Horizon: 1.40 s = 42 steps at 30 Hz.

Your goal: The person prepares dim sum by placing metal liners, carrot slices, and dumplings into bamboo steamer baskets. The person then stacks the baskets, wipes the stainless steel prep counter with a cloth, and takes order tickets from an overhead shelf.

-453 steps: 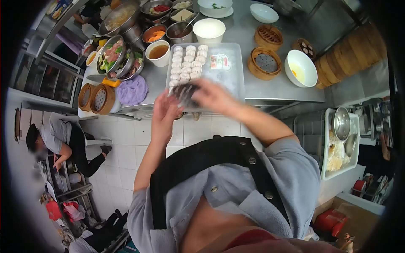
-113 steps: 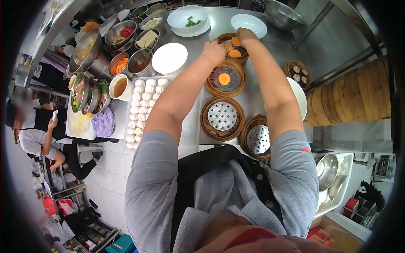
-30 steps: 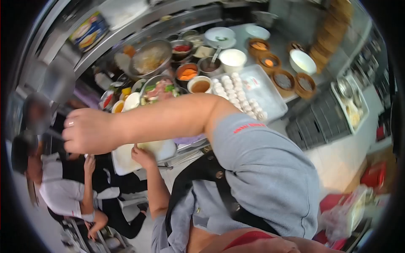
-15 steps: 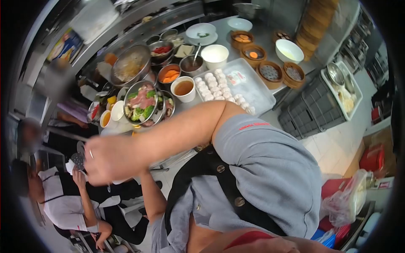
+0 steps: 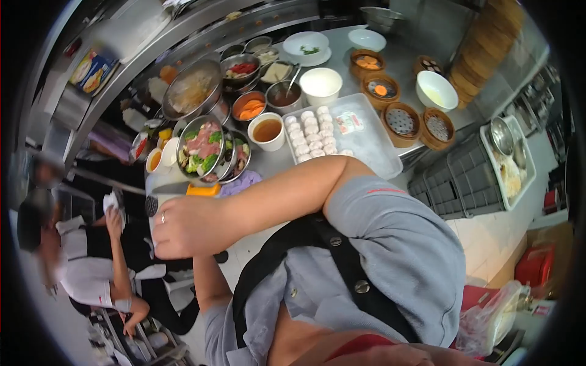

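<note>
My right hand, a ring on one finger, reaches across to the left with its fingers curled; what they hold, if anything, is hidden. A dark round piece with pale dots shows just past its knuckles. My left forearm rises below, and the left hand is hidden behind the right one. Close above my right hand lies a knife with a yellow handle, beside a crumpled purple cloth. A metal bowl of broccoli and pink meat stands farther up the counter.
A plastic tray of white dumplings lies near my right elbow. Bamboo steamers line the counter's right end. A cup of brown sauce and several ingredient bowls fill the middle. A co-worker stands at the left, beyond my hands.
My right hand has shifted right and is less blurred, and the dotted round piece has moved right with it. The yellow handle and purple cloth now show above my forearm.
</note>
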Available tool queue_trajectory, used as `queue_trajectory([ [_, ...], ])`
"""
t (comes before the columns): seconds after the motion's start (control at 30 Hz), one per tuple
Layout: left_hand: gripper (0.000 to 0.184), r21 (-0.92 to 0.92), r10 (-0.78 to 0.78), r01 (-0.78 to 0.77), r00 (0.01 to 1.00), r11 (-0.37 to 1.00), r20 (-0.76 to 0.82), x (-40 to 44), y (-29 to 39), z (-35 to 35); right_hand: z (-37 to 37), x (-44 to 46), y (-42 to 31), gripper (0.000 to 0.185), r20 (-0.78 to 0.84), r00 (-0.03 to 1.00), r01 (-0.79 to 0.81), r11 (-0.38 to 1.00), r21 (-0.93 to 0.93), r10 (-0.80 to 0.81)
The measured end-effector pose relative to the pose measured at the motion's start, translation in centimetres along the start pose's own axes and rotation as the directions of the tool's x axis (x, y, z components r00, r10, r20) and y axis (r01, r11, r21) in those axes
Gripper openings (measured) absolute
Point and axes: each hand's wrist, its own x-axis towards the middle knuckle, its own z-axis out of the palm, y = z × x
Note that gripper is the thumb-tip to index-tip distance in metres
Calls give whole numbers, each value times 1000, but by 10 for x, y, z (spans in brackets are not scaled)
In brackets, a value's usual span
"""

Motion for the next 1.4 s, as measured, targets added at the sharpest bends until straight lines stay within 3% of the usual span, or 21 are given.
queue_trajectory([
  [0.1,53,5,34,-34,999,999,-6,1,-3,6,-9,-11,2,12,142,988,-55,998,-23,57],
  [0.23,54,37,-7,8,999,999,-40,-3,-11,-2,-10,-18,-2,16,155,978,-138,990,-1,136],
  [0.43,56,51,-52,54,998,997,-36,-11,-9,-16,-3,-16,-24,14,290,948,-164,981,103,128],
  [0.53,57,32,-50,51,998,998,-26,-13,1,-23,20,-28,-33,14,239,966,-129,983,129,95],
  [0.73,61,31,-13,16,996,999,-91,-11,-20,7,27,-17,-55,17,340,940,-35,998,61,13],
  [0.87,60,-53,9,-13,998,998,-69,-12,-4,-14,25,-9,-60,18,321,946,-70,995,69,44],
  [1.07,68,-76,-52,49,998,996,-39,-10,-23,9,38,-15,-62,15,361,929,-119,988,101,75],
  [1.27,54,-77,-35,33,999,997,-21,-13,-26,10,36,-14,-63,12,352,934,-88,995,40,68],
  [1.3,52,-74,-36,35,999,997,-16,-13,-24,10,37,-15,-63,12,387,917,-115,993,30,95],
  [1.33,50,-66,-42,41,999,997,-13,-10,-25,9,33,-18,-63,12,506,839,-191,979,-72,201],
  [1.4,47,-41,-65,64,998,997,-8,-7,-23,6,20,-14,-54,14,687,620,-275,925,-262,379],
])
